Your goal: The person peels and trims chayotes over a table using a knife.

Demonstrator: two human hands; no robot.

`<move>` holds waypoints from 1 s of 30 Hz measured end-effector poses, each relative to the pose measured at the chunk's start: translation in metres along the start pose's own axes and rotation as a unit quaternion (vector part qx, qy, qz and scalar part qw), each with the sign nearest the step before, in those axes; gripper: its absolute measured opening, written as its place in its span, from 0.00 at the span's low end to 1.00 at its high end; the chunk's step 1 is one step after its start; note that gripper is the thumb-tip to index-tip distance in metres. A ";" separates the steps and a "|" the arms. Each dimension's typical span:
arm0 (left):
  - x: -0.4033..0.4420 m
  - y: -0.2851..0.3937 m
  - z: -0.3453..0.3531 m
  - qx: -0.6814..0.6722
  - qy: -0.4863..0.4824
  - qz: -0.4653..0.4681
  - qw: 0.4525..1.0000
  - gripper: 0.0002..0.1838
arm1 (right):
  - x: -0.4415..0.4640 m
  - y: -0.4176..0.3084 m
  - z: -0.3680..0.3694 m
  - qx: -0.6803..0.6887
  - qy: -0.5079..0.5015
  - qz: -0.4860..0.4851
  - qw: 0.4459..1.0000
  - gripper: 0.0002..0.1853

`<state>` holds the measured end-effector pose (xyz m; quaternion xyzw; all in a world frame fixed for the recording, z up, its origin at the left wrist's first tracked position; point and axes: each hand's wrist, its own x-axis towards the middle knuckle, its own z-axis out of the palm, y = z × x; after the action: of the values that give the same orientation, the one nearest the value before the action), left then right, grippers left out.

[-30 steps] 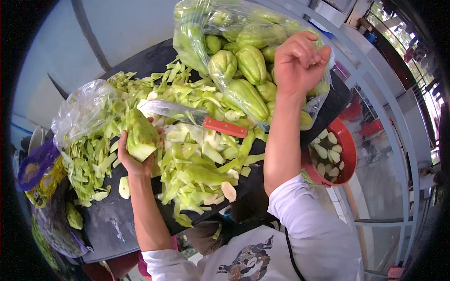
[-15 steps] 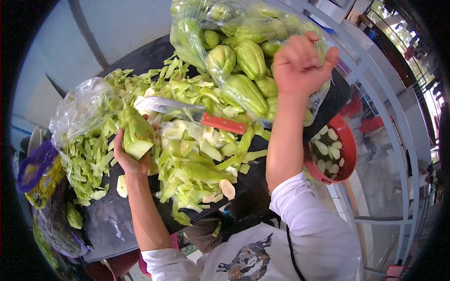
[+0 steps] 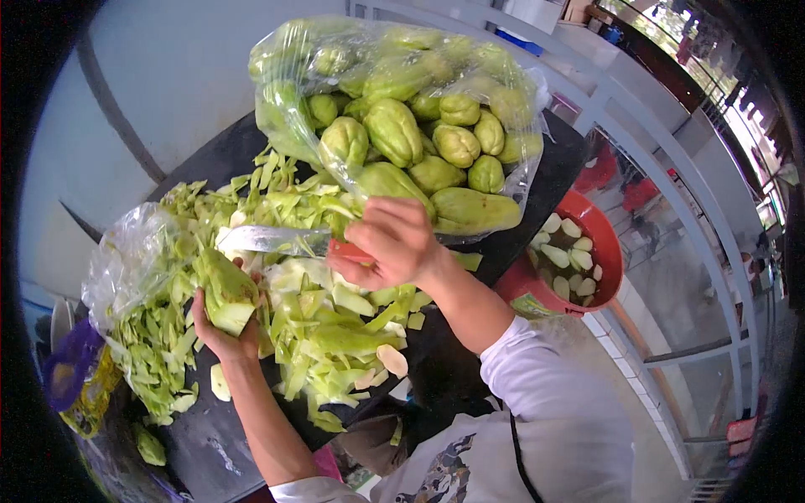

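Shirt, white with a dark print (image 3: 570,386), nearest. From my end, left hand (image 3: 225,335) cups a green, ridged, pear-shaped chayote (image 3: 225,289), cut pale end towards the shirt. Right hand (image 3: 392,239) clenched round the orange-red handle (image 3: 350,253) of a broad steel-bladed knife (image 3: 277,240), blade pointing at the left hand's side, tip near the chayote's top. Risk, I'd say: left fingers are close to the blade, so a careless swing could nick them; damp flesh could make the chayote slip. Loose green peelings (image 3: 335,339) heap under and around on the black desk (image 3: 201,436); dragging the knife through could push scraps off the near edge. Beyond, clear plastic bag (image 3: 281,113) of whole chayotes (image 3: 457,147); tugging it might roll some out. Off right, red bucket (image 3: 610,243), pale cut pieces (image 3: 555,256) in liquid; a knock could spill it. Pale wall (image 3: 193,75) behind.
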<state>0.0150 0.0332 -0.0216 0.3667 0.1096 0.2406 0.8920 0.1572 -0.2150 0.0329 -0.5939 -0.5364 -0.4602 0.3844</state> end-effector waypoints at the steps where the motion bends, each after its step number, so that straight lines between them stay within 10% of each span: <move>1: 0.000 -0.001 -0.001 0.001 0.010 0.000 1.000 0.33 | -0.007 -0.005 -0.007 -0.015 -0.033 0.011 0.999 0.16; 30: -0.002 0.001 0.008 -0.073 0.036 -0.026 0.996 0.30 | -0.065 -0.002 -0.014 -0.129 -0.033 0.037 0.990 0.12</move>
<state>0.0159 0.0278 -0.0153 0.2884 0.1334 0.2383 0.9177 0.1537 -0.2461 -0.0252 -0.6728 -0.4627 -0.4913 0.3031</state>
